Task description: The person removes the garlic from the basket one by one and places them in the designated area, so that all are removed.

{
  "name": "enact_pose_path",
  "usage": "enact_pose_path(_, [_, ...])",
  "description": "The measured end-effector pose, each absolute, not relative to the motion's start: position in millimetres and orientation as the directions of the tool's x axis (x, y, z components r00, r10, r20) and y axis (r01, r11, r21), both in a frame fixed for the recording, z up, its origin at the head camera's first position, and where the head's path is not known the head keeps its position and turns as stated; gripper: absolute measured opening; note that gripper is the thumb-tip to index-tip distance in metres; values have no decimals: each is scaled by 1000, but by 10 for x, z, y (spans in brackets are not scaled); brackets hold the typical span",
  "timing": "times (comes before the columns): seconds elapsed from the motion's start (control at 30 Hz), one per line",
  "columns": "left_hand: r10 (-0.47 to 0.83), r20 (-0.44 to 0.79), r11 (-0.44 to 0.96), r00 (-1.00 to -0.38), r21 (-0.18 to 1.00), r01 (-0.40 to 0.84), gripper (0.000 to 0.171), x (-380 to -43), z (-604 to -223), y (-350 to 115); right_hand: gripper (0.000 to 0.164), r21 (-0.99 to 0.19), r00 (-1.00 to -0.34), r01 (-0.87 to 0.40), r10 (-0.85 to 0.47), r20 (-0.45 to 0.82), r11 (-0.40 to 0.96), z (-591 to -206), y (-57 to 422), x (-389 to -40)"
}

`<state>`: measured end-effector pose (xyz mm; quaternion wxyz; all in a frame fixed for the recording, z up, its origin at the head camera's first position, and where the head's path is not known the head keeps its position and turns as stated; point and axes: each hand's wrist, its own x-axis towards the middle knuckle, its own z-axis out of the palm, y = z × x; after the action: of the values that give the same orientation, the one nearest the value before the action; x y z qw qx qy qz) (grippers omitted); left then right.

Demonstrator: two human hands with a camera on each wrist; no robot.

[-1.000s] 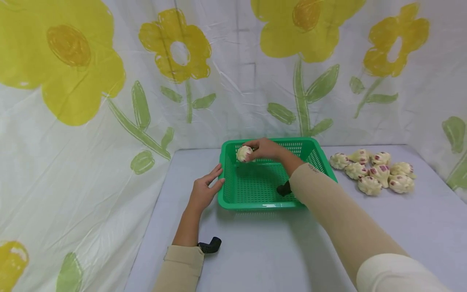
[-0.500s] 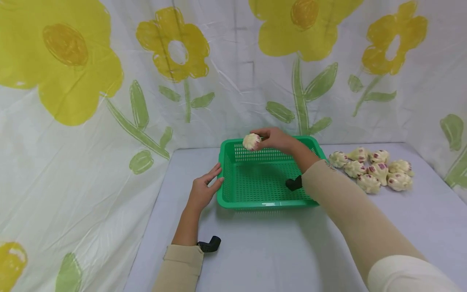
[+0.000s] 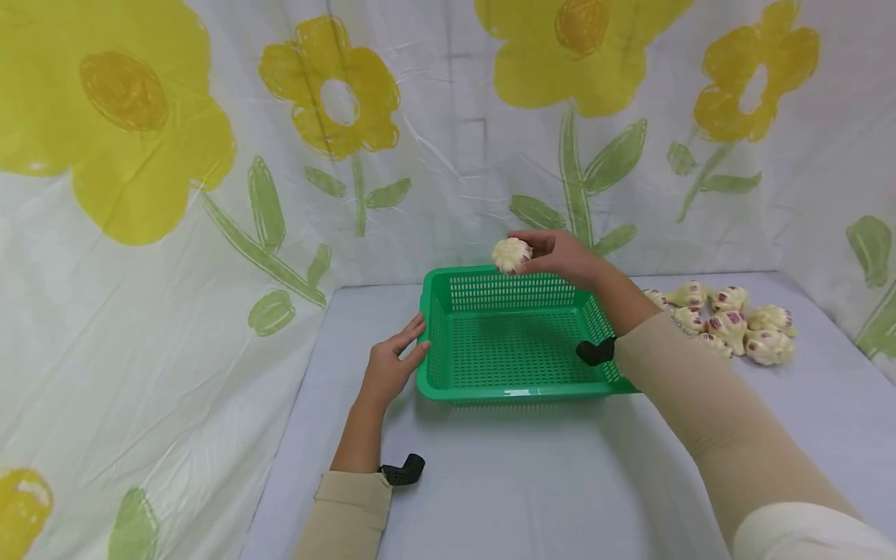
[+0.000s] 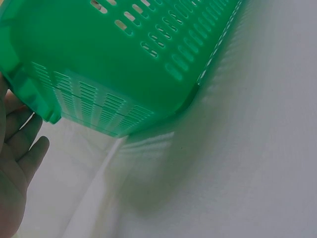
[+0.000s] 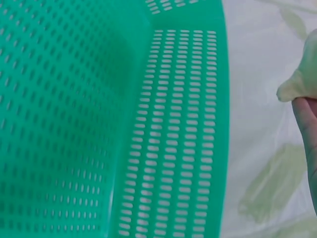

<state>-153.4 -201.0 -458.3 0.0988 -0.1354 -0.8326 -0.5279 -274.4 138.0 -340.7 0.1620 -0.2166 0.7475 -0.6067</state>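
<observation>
My right hand point(image 3: 565, 257) holds a cream garlic bulb point(image 3: 511, 255) with purple marks, fingertips and thumb around it, over the far rim of a green plastic basket point(image 3: 525, 393). At the right edge of the right wrist view, the garlic bulb point(image 5: 303, 79) shows its short stem end above a finger. The basket's slotted floor shows bare. My left hand point(image 3: 393, 365) rests its nearly straight fingers at the basket's left rim. In the left wrist view those fingers point(image 4: 30, 151) lie at and just beneath the rim lip.
Several more garlic bulbs point(image 3: 728, 327) lie grouped on the white table point(image 3: 504, 474) right of the basket, some partly hidden by the right forearm. A white curtain point(image 3: 448, 187) with yellow flowers hangs behind and at the sides. Black camera mounts point(image 3: 404, 470) sit on both wrists.
My right hand has lifted the garlic bulb up from inside the basket's back left and carried it right, over the far rim. The left hand and basket stay put.
</observation>
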Motion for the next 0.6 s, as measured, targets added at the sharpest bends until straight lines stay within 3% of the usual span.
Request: enact_pose_path(0.6, [117,309,390,-944,860,330,43,-1540,-4594,-2010,64,-953,-942,-168,-327,80,251,-3311,2562,-2278])
